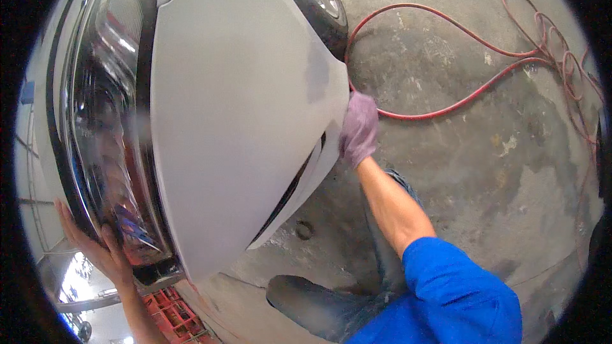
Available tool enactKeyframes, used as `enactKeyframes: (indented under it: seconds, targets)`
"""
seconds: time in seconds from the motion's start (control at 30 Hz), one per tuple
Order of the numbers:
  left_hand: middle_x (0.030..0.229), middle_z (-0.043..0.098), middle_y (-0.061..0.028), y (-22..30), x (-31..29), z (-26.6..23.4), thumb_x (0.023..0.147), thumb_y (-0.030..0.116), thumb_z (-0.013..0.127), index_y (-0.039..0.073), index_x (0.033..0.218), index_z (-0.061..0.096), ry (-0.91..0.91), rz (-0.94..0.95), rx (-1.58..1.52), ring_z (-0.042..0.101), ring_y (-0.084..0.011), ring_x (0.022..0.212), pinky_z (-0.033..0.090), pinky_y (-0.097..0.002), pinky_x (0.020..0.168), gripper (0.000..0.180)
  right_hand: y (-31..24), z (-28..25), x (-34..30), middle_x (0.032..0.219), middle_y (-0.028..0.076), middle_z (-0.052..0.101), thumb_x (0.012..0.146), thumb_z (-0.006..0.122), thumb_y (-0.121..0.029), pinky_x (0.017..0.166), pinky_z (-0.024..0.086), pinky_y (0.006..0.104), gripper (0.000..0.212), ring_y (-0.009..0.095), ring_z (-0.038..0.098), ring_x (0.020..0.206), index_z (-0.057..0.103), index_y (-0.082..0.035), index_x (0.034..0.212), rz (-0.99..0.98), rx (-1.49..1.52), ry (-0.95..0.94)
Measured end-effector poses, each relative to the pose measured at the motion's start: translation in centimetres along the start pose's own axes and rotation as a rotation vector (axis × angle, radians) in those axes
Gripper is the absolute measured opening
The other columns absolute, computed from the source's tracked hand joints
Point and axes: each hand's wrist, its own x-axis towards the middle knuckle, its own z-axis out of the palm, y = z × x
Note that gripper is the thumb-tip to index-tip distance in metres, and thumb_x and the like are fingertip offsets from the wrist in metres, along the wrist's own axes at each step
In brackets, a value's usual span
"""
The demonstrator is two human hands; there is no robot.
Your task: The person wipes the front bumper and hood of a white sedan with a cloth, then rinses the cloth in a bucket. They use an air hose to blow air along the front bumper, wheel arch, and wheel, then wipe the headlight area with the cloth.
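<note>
A light grey, matt car bumper [242, 89] fills the middle of the view, with a darker patch [317, 73] near its wheel-side edge. My right hand [360, 126], in a purple-mauve glove, rests against that edge just below the wheel. Its fingers are mostly hidden, and whether it holds anything cannot be seen. My left hand [95, 245] is bare, with fingers stretched out along the lower end of the glossy headlight [111, 134]. A narrow dark slot [290, 185] cuts through the bumper below my right hand.
A red hose [440, 114] loops over the stained concrete floor [459, 172] at the right and tangles farther off. The car's wheel [319, 0] is at the top. A red plastic crate [172, 315] stands lower left. My leg [319, 306] is below the bumper.
</note>
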Motion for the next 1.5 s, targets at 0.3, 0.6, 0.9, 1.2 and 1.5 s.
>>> enactKeyframes:
  seconds: [0.3,0.6,0.9,1.2,1.5]
  targets:
    - [0.162,0.035,-0.0186,-0.5,-0.7,0.6,0.104,0.048,0.050,0.006,0.158,0.032,0.047,0.048,0.008,0.031,-0.0382,0.150,0.022,-0.0505,0.123,0.070,-10.3,3.2,-18.1,0.082,0.017,0.062,0.096,0.054,-0.021,0.069,0.047,0.0472,0.021,0.034,0.061,0.079,0.064,-0.005,0.088,0.569,0.005,-0.121]
    - [0.163,0.035,-0.0145,0.6,-0.3,-0.1,0.103,0.040,0.055,0.011,0.159,0.034,0.086,0.039,0.036,0.031,-0.0343,0.151,0.022,-0.0493,0.123,0.067,-12.1,-5.5,-6.3,0.086,0.021,0.072,0.092,0.061,-0.025,0.065,0.053,0.0534,0.029,0.042,0.071,0.081,0.069,0.002,0.097,0.585,-0.024,0.048]
    - [0.162,0.036,-0.0132,1.1,-0.2,-0.5,0.102,0.039,0.057,0.012,0.158,0.036,0.135,0.044,0.025,0.032,-0.0334,0.150,0.022,-0.0489,0.123,0.066,-15.2,-2.5,-7.2,0.073,0.012,0.062,0.093,0.059,-0.018,0.063,0.050,0.0450,0.015,0.036,0.062,0.069,0.065,-0.005,0.091,0.330,-0.226,0.238]
    - [0.162,0.037,-0.0122,1.0,0.0,0.8,0.101,0.039,0.057,0.013,0.158,0.038,0.193,0.064,0.010,0.034,-0.0326,0.149,0.021,-0.0489,0.123,0.065,-22.7,0.2,-21.2,0.089,0.009,0.059,0.093,0.058,-0.017,0.070,0.047,0.0394,0.017,0.028,0.057,0.079,0.059,-0.003,0.102,0.285,0.288,0.067]
    - [0.161,0.039,-0.0136,1.4,-0.3,0.1,0.101,0.036,0.059,0.012,0.157,0.038,0.182,0.068,-0.035,0.034,-0.0340,0.149,0.023,-0.0484,0.123,0.065,-19.6,-1.5,-12.5,0.104,0.007,0.055,0.093,0.057,-0.017,0.076,0.044,0.0337,0.026,0.021,0.052,0.089,0.052,-0.002,0.113,-0.576,2.917,-1.354]
